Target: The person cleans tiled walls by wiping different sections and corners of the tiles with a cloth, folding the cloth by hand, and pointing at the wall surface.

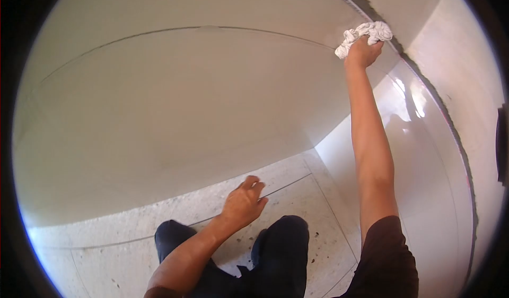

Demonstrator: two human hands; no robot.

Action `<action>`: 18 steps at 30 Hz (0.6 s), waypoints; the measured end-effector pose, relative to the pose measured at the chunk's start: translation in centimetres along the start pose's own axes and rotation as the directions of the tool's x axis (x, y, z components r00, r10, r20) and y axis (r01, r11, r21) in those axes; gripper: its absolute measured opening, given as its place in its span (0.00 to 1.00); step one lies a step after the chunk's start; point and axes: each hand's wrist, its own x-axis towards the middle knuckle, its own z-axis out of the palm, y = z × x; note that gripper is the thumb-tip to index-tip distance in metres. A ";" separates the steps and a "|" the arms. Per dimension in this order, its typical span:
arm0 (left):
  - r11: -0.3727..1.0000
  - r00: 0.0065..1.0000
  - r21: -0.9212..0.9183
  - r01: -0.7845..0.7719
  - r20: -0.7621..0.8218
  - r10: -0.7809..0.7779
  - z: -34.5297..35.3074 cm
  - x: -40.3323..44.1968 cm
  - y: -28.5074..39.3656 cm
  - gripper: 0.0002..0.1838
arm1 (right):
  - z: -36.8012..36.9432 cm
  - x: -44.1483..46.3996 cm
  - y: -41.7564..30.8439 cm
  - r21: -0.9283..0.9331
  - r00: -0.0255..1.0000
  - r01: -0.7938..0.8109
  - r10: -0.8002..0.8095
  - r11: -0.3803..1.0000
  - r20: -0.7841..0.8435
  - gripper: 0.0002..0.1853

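Note:
My right hand (363, 53) is stretched out at the upper right, closed around a bunched white rag (374, 31). The rag presses against the glossy tiled wall (212, 101), close to its top edge near the corner. My left hand (244, 202) hangs above my knees, in front of the wall's lower part. Its fingers are loosely bent, with the thumb apart, and nothing shows in it.
A second tiled wall (424, 154) meets the first at the right and reflects light. Above the tiles runs a rough grey mortar strip (424, 80). Below, the tiled floor (331, 234) bears dark specks of debris around my legs (286, 245).

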 end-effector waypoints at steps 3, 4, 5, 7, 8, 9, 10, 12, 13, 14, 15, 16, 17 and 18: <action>0.999 0.999 0.025 -0.045 0.008 0.045 0.2 -0.5 -0.3 0.19 | 1.7 -5.5 -1.7 -0.241 0.922 0.387 -0.382 0.890 0.069 0.28; 0.998 0.999 0.025 -0.050 0.008 0.050 0.5 -0.6 -0.4 0.19 | 2.3 -8.3 -2.4 -0.238 0.890 0.455 -0.449 0.858 0.084 0.29; 0.997 0.999 0.060 -0.052 -0.002 0.052 0.8 -0.7 -1.1 0.19 | 2.7 -10.8 -3.3 -0.202 0.863 0.506 -0.487 0.839 0.135 0.30; 0.993 0.998 0.102 -0.060 -0.006 0.061 0.7 -0.7 -1.6 0.19 | 3.6 -15.2 -4.7 -0.131 0.776 0.624 -0.591 0.770 0.220 0.34; 0.992 0.999 0.113 -0.050 0.008 0.050 0.7 -0.7 -1.6 0.18 | 4.1 -17.1 -5.2 -0.094 0.712 0.691 -0.653 0.716 0.259 0.35; 0.992 0.999 0.122 -0.038 0.020 0.036 0.7 -0.7 -1.7 0.18 | 4.5 -18.9 -6.5 -0.073 0.641 0.753 -0.705 0.654 0.304 0.35; 0.992 0.999 0.124 -0.040 0.023 0.037 0.7 -0.6 -2.0 0.18 | 4.8 -20.5 -7.7 -0.050 0.566 0.808 -0.748 0.588 0.346 0.34; 0.991 0.997 0.106 -0.078 0.020 0.076 0.6 -0.4 -2.6 0.17 | 5.7 -22.5 -8.6 0.100 0.291 0.929 -0.869 0.357 0.400 0.33; 0.991 0.997 0.110 -0.079 0.018 0.077 0.5 -0.5 -2.9 0.17 | 5.9 -23.3 -9.4 0.100 0.292 0.929 -0.871 0.356 0.396 0.33; 0.990 0.999 0.127 -0.053 0.002 0.054 0.3 -0.3 -3.3 0.17 | 6.1 -23.9 -10.2 0.202 0.153 0.947 -0.903 0.251 0.402 0.31; 0.990 0.999 0.141 -0.028 -0.016 0.030 0.0 -0.1 -3.3 0.16 | 6.2 -24.1 -10.8 0.303 0.010 0.943 -0.919 0.140 0.395 0.30; 0.989 0.999 0.143 -0.031 -0.020 0.034 -0.3 -0.2 -3.4 0.16 | 6.1 -23.6 -11.1 0.303 0.007 0.943 -0.921 0.136 0.391 0.30; 0.990 0.999 0.137 -0.028 -0.024 0.031 -0.6 -0.4 -3.5 0.16 | 5.7 -22.5 -11.2 0.300 -0.015 0.946 -0.904 0.126 0.428 0.30; 0.991 0.999 0.129 -0.023 -0.028 0.027 -0.8 -0.7 -3.6 0.15 | 5.1 -21.6 -11.1 0.298 -0.037 0.947 -0.884 0.118 0.466 0.30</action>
